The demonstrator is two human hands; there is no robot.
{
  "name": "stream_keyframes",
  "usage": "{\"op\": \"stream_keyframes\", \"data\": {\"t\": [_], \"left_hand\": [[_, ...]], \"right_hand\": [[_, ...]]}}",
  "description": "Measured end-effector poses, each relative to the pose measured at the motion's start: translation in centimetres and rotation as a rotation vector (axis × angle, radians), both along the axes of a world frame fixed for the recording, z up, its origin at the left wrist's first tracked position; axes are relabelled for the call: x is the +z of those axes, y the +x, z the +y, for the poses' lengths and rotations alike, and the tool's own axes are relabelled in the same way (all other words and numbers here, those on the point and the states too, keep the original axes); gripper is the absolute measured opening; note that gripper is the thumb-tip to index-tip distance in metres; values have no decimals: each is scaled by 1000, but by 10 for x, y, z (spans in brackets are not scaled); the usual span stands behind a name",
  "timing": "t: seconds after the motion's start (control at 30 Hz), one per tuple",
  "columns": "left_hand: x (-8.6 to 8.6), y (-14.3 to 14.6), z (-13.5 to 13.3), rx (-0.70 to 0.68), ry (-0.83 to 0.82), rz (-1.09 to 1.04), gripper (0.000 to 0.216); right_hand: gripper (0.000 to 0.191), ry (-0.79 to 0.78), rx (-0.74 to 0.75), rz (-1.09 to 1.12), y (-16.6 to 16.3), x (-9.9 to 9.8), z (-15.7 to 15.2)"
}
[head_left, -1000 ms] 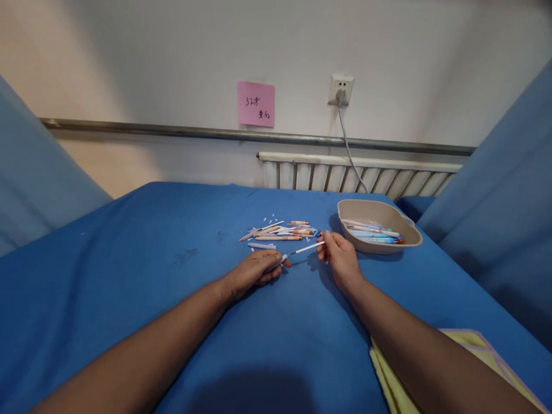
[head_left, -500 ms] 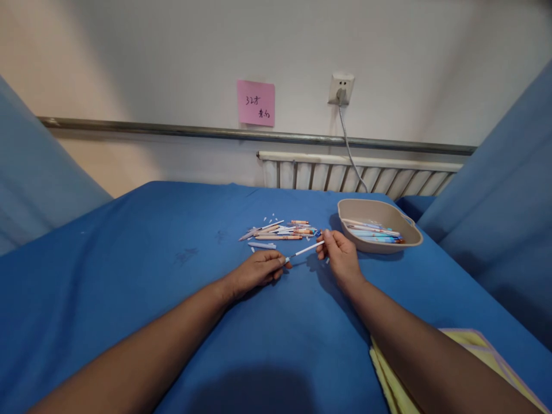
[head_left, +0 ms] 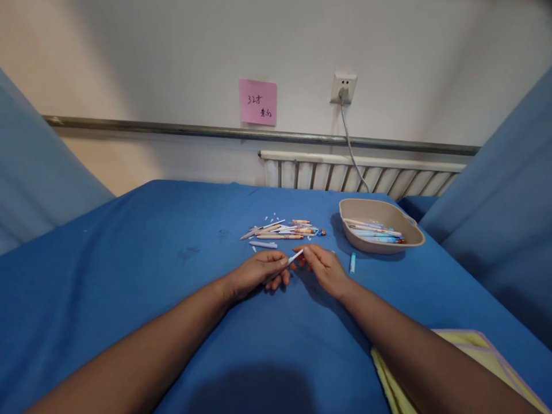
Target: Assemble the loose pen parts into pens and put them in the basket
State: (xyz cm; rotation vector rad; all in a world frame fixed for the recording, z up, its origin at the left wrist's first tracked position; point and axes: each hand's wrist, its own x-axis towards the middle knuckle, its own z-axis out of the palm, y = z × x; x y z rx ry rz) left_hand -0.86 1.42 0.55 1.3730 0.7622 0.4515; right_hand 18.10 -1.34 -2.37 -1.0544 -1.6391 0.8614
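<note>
Low over the middle of the blue sheet, my left hand [head_left: 265, 270] is closed round a slim pen part, of which only a pale blue bit shows at the fingertips. A white pen refill [head_left: 296, 256] sticks out from it at a slant. My right hand [head_left: 325, 269] pinches the refill's upper end between thumb and forefinger, close to my left hand. Just beyond lies a loose pile of pen parts [head_left: 280, 236], tan barrels and white refills among them. A lilac pen part [head_left: 263, 245] lies in front of that pile. Right of my right hand is a short light-blue pen piece [head_left: 352, 263].
A beige basin [head_left: 371, 247] holding several pens stands at the back right. At the lower right, a yellow cloth [head_left: 466, 345] lies partly under my right forearm. The blue-covered surface [head_left: 150, 241] ends at the wall and radiator [head_left: 328, 172]; blue curtains [head_left: 509, 172] hang at both sides.
My right hand has moved left and down towards my left hand, and less of the refill shows between them. The light-blue piece now lies in view to the right.
</note>
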Motion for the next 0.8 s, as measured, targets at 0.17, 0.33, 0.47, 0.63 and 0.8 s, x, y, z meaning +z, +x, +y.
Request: {"op": "stream_keyframes", "data": {"t": [0.17, 0.33, 0.47, 0.63, 0.8], "left_hand": [[0, 2, -5, -37, -147, -82, 38], [0, 3, -4, -10, -211, -125, 38], [-1, 2, -3, -3, -219, -138, 35], [-1, 0, -3, -24, -243, -124, 30], [2, -2, -1, -14, -247, -126, 28]], "right_hand": [[37, 40, -15, -76, -2, 0, -3], [37, 90, -91, -36, -4, 2, -3], [36, 162, -52, -144, -7, 5, -5], [37, 184, 2, -223, -8, 7, -7], [39, 139, -23, -259, -3, 13, -6]]}}
